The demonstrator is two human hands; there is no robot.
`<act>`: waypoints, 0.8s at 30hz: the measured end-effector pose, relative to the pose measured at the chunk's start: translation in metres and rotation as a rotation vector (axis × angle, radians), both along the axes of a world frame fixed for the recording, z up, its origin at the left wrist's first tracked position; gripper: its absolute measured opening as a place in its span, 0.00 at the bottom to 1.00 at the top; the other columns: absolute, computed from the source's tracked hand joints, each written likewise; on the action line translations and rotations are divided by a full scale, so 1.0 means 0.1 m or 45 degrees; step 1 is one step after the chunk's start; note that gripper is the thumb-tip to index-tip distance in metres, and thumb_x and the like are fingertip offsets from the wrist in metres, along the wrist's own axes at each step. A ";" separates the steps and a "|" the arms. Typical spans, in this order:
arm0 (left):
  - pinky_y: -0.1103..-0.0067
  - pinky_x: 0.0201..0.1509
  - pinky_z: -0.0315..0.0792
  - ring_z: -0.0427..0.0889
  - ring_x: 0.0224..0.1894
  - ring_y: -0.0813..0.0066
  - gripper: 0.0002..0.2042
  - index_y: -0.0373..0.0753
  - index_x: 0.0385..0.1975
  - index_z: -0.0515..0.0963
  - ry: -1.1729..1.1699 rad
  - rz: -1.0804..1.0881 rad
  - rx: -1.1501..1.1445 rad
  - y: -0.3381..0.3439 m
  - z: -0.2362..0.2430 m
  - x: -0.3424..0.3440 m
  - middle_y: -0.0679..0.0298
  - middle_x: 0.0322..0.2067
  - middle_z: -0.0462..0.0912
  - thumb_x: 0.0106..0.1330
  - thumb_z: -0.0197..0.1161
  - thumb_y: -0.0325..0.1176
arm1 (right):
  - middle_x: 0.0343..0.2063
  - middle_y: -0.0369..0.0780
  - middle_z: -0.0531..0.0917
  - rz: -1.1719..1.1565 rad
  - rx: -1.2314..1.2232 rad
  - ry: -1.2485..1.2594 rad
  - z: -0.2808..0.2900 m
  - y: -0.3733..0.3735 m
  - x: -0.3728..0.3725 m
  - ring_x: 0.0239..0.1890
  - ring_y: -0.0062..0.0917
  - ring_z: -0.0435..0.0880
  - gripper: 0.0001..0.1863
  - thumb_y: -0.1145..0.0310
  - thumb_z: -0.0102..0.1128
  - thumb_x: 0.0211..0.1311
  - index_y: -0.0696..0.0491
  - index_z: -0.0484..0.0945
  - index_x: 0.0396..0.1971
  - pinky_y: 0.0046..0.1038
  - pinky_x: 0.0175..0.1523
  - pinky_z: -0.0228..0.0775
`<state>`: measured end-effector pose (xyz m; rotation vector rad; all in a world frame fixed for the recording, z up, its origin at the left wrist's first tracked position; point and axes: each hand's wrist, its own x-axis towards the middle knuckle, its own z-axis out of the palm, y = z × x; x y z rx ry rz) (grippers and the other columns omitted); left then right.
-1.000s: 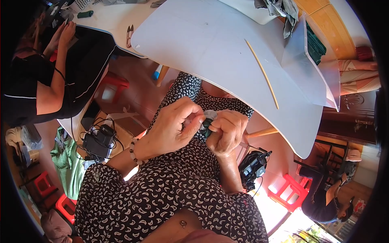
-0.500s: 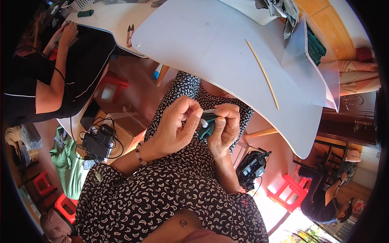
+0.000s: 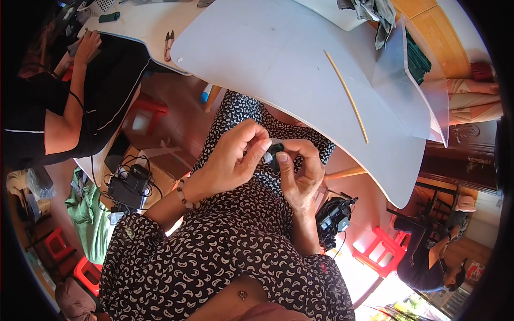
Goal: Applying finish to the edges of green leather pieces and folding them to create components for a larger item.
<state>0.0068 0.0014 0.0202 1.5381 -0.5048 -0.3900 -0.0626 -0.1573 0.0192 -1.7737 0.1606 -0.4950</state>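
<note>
Above my lap, my left hand (image 3: pixel 235 158) and my right hand (image 3: pixel 301 174) are close together. Between them is a small dark green piece of fabric (image 3: pixel 276 150), bunched up, with a whitish bit (image 3: pixel 267 157) at its left side. My right thumb and index finger pinch the green fabric. The thumb and index finger of my left hand are pressed together at the whitish bit; what exactly they grip is too small to make out.
In front stands a pale table (image 3: pixel 267 48) bearing a thin wooden stick (image 3: pixel 347 96) and a clear plastic bin (image 3: pixel 399 91). Thread snips (image 3: pixel 168 47) lie at the far left. A co-worker's arm (image 3: pixel 69 112) is at left. A cardboard box (image 3: pixel 166 166) stands beside my left leg.
My right hand has turned, and the green fabric is now bunched smaller between the fingers, with less hanging below. My left hand has stayed nearly in place, rising slightly.
</note>
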 end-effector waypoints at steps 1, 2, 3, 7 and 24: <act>0.77 0.28 0.68 0.73 0.27 0.78 0.07 0.32 0.36 0.73 0.001 -0.001 0.000 0.00 0.00 0.05 0.63 0.30 0.72 0.75 0.58 0.29 | 0.31 0.40 0.83 0.075 -0.116 -0.130 -0.02 -0.05 0.02 0.29 0.26 0.81 0.10 0.76 0.72 0.58 0.55 0.82 0.38 0.25 0.34 0.73; 0.79 0.28 0.68 0.72 0.28 0.80 0.07 0.33 0.36 0.73 0.021 -0.062 -0.032 0.01 0.01 0.11 0.64 0.30 0.72 0.75 0.58 0.30 | 0.31 0.40 0.84 0.151 -0.232 -0.259 -0.03 -0.11 0.04 0.30 0.28 0.81 0.11 0.77 0.73 0.55 0.54 0.83 0.38 0.27 0.34 0.73; 0.80 0.29 0.68 0.72 0.28 0.83 0.07 0.33 0.36 0.73 0.041 -0.122 -0.062 0.02 0.02 0.14 0.66 0.29 0.72 0.76 0.58 0.30 | 0.31 0.40 0.84 0.151 -0.230 -0.257 -0.02 -0.14 0.05 0.30 0.28 0.81 0.11 0.77 0.73 0.55 0.54 0.83 0.38 0.27 0.34 0.73; 0.83 0.30 0.70 0.74 0.29 0.84 0.08 0.32 0.37 0.74 0.261 -0.214 -0.057 0.02 0.09 0.18 0.66 0.31 0.75 0.75 0.59 0.30 | 0.32 0.38 0.84 0.227 -0.645 -0.278 0.19 -0.21 0.08 0.30 0.32 0.82 0.15 0.81 0.72 0.47 0.53 0.83 0.36 0.33 0.35 0.73; 0.74 0.34 0.79 0.84 0.33 0.67 0.11 0.38 0.36 0.84 -0.954 0.272 0.379 -0.07 0.01 -0.04 0.65 0.32 0.84 0.52 0.75 0.26 | 0.27 0.41 0.81 0.015 -0.340 0.087 0.09 -0.06 0.04 0.25 0.27 0.80 0.06 0.81 0.66 0.59 0.59 0.78 0.33 0.28 0.32 0.73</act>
